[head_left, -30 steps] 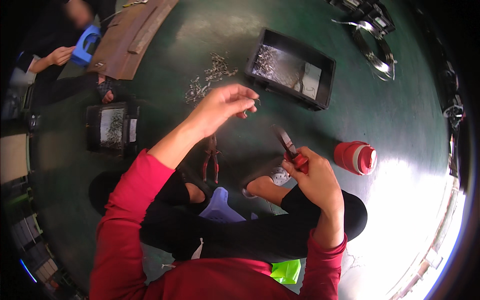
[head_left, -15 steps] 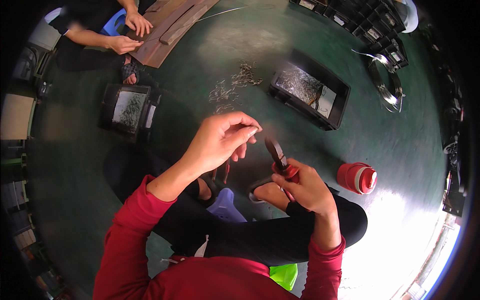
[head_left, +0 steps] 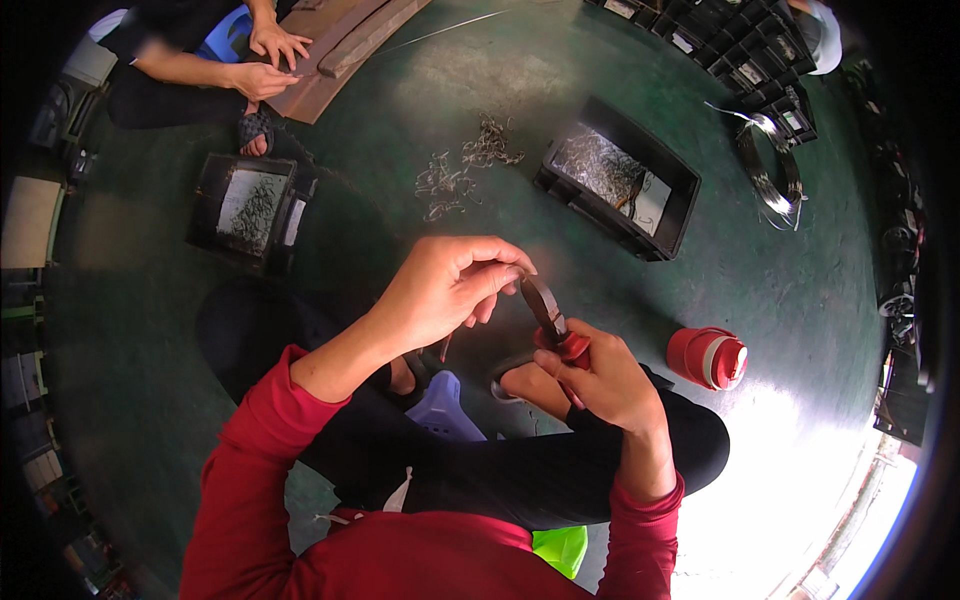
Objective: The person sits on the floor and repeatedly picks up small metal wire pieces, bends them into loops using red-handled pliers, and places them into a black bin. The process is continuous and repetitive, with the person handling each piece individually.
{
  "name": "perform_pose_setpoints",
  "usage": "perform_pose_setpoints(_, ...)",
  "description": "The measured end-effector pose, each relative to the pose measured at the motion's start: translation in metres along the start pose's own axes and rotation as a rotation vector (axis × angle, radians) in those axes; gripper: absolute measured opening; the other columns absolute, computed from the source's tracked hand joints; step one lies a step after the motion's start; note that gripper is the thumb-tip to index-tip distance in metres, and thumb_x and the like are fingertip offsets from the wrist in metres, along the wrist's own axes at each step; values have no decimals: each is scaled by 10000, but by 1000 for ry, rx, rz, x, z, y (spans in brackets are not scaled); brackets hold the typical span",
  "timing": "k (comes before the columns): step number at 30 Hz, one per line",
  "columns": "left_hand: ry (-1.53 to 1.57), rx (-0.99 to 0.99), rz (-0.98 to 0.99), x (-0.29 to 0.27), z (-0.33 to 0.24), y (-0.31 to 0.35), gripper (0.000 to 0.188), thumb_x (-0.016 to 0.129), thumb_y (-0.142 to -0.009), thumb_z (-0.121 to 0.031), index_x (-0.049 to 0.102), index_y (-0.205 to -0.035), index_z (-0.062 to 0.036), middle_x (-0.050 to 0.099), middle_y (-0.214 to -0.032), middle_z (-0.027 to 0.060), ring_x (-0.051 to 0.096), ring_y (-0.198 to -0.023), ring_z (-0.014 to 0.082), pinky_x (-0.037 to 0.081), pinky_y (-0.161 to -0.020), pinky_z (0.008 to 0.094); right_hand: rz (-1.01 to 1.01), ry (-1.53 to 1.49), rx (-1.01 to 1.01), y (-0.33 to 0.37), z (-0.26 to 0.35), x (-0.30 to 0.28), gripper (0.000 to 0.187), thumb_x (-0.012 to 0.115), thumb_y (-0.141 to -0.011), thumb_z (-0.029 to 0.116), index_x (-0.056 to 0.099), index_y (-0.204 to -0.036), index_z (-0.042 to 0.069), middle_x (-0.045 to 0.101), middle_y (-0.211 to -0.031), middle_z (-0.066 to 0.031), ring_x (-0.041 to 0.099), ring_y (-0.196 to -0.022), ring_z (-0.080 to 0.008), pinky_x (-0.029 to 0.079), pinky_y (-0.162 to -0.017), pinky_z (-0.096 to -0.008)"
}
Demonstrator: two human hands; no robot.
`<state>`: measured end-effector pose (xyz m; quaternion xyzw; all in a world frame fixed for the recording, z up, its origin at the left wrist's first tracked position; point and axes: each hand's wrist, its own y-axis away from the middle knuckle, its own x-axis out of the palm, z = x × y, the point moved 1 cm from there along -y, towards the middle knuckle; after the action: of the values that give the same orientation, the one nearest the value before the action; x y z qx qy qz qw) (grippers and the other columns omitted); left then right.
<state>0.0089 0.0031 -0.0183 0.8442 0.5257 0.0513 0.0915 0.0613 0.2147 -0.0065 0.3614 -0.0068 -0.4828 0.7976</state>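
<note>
My left hand (head_left: 432, 292) is closed, thumb and forefinger pinched together on something too small to make out. Wrapped round the red handles of dark-jawed pliers (head_left: 545, 308) is my right hand (head_left: 615, 378). The plier tips point up and away from me and meet the left fingertips; whether they grip anything there is hidden. On the green floor beyond lie two loose heaps of small bent wire pieces, a darker heap (head_left: 490, 142) and a paler heap (head_left: 443, 185). Below my left hand shows part of a red-handled thing (head_left: 445, 347).
A black crate (head_left: 598, 213) holding many small metal pieces stands beyond my right hand; a smaller black bin (head_left: 212, 205) is at left. A red jug (head_left: 692, 357), a wire coil (head_left: 768, 170) and stacked crates (head_left: 735, 45) stand right. Another person's hands (head_left: 270, 60) work at a board.
My left fingertips and the plier tips have come together, closing the gap between them. The whole view has shifted slightly.
</note>
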Motion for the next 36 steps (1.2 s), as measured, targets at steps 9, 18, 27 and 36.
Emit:
perform_pose_setpoints(9,138,-93,215,-4,-4,1,272,465,-1007,-71,638,-1207,-12,604,-741,34,490,-533,40,392,-473,207,-116,20,-143,2,-3,4,236,684,-882,188,613,-991,-9,600,-703,-56,525,-624,-120,443,-630,-279)
perform_pose_setpoints(18,-25,6,135,7,-5,16,314,427,-1007,-75,621,-1252,-38,578,-613,17,464,-481,41,384,-459,220,-209,-3,-200,-10,-9,15,289,786,-738,188,609,-857,-8,623,-673,-115,602,-582,-194,484,-596,-323)
perform_pose_setpoints(27,-229,175,-58,15,1,26,255,468,-959,-34,632,-1149,13,557,-581,65,558,-507,117,448,-495,274,-314,83,-216,-22,-11,27,258,775,-746,143,588,-846,-3,610,-657,-121,603,-568,-207,476,-570,-328)
perform_pose_setpoints(36,-222,190,-119,22,7,29,255,484,-934,9,609,-1154,37,572,-596,97,596,-524,147,471,-510,292,-402,170,-240,-26,-15,32,222,751,-773,114,576,-865,14,628,-738,-153,653,-642,-293,489,-597,-353)
